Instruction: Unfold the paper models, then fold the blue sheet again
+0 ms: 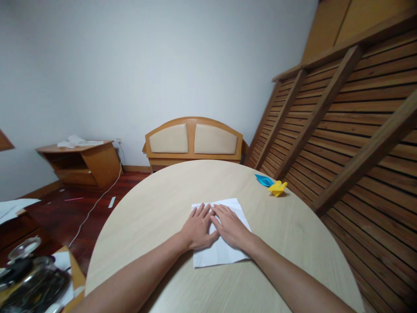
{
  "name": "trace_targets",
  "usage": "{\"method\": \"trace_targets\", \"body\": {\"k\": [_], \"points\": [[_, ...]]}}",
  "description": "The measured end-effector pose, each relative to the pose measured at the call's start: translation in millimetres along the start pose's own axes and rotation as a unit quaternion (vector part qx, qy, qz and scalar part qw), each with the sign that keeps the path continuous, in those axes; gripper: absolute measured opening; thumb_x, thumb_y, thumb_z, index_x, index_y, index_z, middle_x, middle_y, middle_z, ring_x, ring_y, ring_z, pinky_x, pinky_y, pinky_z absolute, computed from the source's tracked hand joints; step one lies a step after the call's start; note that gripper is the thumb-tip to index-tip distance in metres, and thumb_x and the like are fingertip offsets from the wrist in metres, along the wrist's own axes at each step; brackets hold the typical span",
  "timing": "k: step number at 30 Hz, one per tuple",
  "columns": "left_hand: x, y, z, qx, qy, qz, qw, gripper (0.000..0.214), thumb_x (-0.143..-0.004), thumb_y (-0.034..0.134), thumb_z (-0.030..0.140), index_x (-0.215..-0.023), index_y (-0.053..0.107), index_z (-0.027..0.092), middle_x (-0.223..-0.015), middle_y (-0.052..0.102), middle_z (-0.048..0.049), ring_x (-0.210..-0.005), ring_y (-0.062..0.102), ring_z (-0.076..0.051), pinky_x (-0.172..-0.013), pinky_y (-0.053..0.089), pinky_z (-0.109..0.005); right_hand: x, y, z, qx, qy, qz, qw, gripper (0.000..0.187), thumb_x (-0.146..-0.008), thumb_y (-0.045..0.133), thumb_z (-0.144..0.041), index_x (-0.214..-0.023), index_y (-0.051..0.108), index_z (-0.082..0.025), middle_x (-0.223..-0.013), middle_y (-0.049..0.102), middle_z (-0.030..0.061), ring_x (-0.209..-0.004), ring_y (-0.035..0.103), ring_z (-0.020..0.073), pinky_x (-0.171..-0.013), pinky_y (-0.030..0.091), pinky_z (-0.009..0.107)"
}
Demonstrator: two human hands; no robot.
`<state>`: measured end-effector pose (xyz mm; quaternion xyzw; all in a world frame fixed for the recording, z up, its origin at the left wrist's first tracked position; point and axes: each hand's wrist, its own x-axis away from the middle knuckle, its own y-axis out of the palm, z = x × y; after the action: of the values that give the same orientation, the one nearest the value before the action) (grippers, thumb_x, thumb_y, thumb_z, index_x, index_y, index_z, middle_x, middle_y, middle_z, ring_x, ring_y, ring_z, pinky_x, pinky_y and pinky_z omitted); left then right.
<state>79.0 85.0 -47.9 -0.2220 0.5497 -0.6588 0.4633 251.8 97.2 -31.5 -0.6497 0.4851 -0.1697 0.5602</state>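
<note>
Head view: both hands (215, 226) press flat on white paper (224, 254).

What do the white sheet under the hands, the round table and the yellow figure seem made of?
White sheet: thin matte paper, showing fold lines. Round table: pale wood grain, probably laminate, low sheen. Yellow figure: folded paper, judging by sharp creases.

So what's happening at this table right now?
A person has both hands flat on a white sheet lying on a round table. The left hand and right hand lie side by side near its middle, fingers pointing at the far edge. A yellow paper figure and a blue paper figure sit untouched at the far right.
</note>
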Motion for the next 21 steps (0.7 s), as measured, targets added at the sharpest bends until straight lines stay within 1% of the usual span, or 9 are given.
{"method": "trace_targets", "body": {"k": [3,5,7,9,11,13,15,18,21], "points": [[-2.8,-5.0,-9.1,-0.008,-0.001,-0.017,1.000,0.083,-0.085,0.044,0.074,-0.153,0.032,0.028,-0.162,0.020,-0.0120,-0.149,0.009,-0.040,-0.119,0.013,-0.061,1.8,8.0,11.2,0.017,0.037,-0.080,0.996,0.058,-0.101,0.030,-0.048,-0.152,0.036,-0.020,-0.160,0.029,0.0085,-0.149,0.020,0.0287,-0.120,0.017,0.053],[-5.4,-7.9,-14.5,-0.013,-0.003,-0.030,0.999,0.091,-0.081,0.043,0.080,-0.154,0.030,0.026,-0.162,0.018,-0.0119,-0.150,0.007,-0.041,-0.119,0.011,-0.060,0.8,6.6,25.6,0.047,0.061,-0.086,0.993,0.063,-0.101,0.029,-0.052,-0.153,0.034,-0.018,-0.161,0.024,0.0092,-0.150,0.017,0.0300,-0.120,0.014,0.054],[-7.9,-10.2,-18.9,-0.015,-0.003,-0.036,0.999,0.095,-0.080,0.042,0.082,-0.154,0.030,0.024,-0.162,0.018,-0.0119,-0.150,0.007,-0.041,-0.119,0.010,-0.059,-2.1,0.4,42.6,0.061,0.068,-0.074,0.993,0.063,-0.099,0.032,-0.054,-0.152,0.036,-0.020,-0.160,0.026,0.0103,-0.149,0.020,0.0308,-0.119,0.016,0.056],[-9.4,-11.6,-22.1,-0.015,-0.003,-0.036,0.999,0.096,-0.079,0.042,0.083,-0.154,0.030,0.024,-0.162,0.018,-0.0119,-0.149,0.008,-0.042,-0.119,0.010,-0.061,-5.4,-11.2,62.1,0.080,0.062,-0.042,0.994,0.057,-0.099,0.037,-0.051,-0.146,0.046,-0.021,-0.156,0.037,0.0107,-0.147,0.027,0.0311,-0.118,0.020,0.056],[-9.2,-12.2,-24.2,-0.015,-0.005,-0.034,0.999,0.096,-0.078,0.043,0.083,-0.154,0.031,0.024,-0.162,0.019,-0.0124,-0.149,0.008,-0.043,-0.118,0.010,-0.062,-6.6,-28.1,84.1,0.127,0.068,0.035,0.989,0.045,-0.098,0.041,-0.043,-0.127,0.065,-0.018,-0.148,0.048,0.0127,-0.142,0.035,0.0317,-0.116,0.025,0.054],[-7.3,-12.6,-25.2,-0.014,-0.005,-0.027,1.000,0.096,-0.078,0.044,0.083,-0.153,0.032,0.024,-0.161,0.020,-0.0126,-0.149,0.008,-0.043,-0.118,0.009,-0.063,-3.6,-47.5,108.1,0.174,0.095,0.128,0.972,0.037,-0.096,0.043,-0.033,-0.108,0.073,-0.016,-0.143,0.052,0.0141,-0.135,0.041,0.0324,-0.111,0.032,0.052],[-4.8,-13.9,-24.8,-0.010,0.003,-0.015,1.000,0.093,-0.080,0.045,0.081,-0.152,0.035,0.024,-0.161,0.023,-0.0121,-0.149,0.009,-0.042,-0.119,0.009,-0.062,4.0,-64.0,131.5,0.218,0.146,0.192,0.946,0.035,-0.094,0.044,-0.032,-0.096,0.075,-0.015,-0.143,0.051,0.0153,-0.135,0.038,0.0377,-0.107,0.034,0.057],[-1.8,-18.2,-21.2,-0.002,0.014,0.031,0.999,0.079,-0.087,0.043,0.072,-0.148,0.041,0.023,-0.159,0.028,-0.0109,-0.150,0.014,-0.036,-0.121,0.009,-0.058,18.1,-74.9,159.4,0.258,0.199,0.207,0.923,0.030,-0.089,0.050,-0.031,-0.098,0.074,-0.015,-0.148,0.045,0.0153,-0.139,0.028,0.0445,-0.105,0.030,0.064],[-0.6,-23.6,-14.9,0.014,0.028,0.101,0.994,0.062,-0.094,0.043,0.058,-0.143,0.048,0.020,-0.159,0.030,-0.0100,-0.149,0.021,-0.030,-0.123,0.012,-0.052,23.9,-74.6,170.9,0.265,0.210,0.184,0.923,0.032,-0.089,0.049,-0.027,-0.108,0.071,-0.012,-0.147,0.046,0.0183,-0.140,0.024,0.0456,-0.104,0.030,0.065]]}}
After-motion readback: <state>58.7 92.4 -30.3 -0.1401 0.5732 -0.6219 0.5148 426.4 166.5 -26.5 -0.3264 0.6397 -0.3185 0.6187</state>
